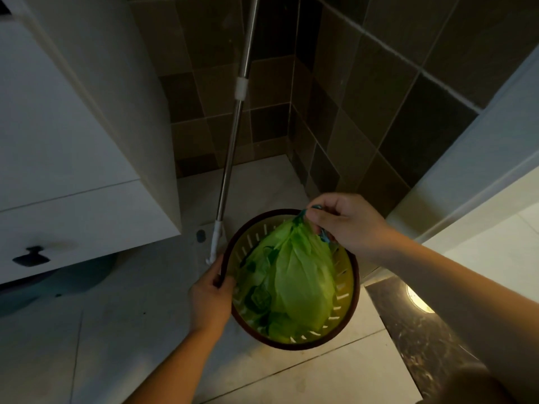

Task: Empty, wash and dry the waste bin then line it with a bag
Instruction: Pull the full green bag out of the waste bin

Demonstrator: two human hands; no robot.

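With a mop handle [233, 135] leaning in the tiled corner just behind and a white cabinet [73, 158] at left, the slotted yellow waste bin [347, 290] sits on the floor, left hand [211, 295] gripping its dark rim, right hand [347, 223] pinching the gathered green bag [297, 275] inside.

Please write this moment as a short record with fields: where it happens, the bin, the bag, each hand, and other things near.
place: tiled floor in a corner with dark wall tiles
bin: round slotted waste bin, dark rim, standing on the floor
bag: green bag inside the bin, its top gathered into a bunch
left hand: left hand grips the bin rim on its left side
right hand: right hand pinches the gathered top of the bag above the bin
nearby: mop leaning in the corner; white cabinet at left
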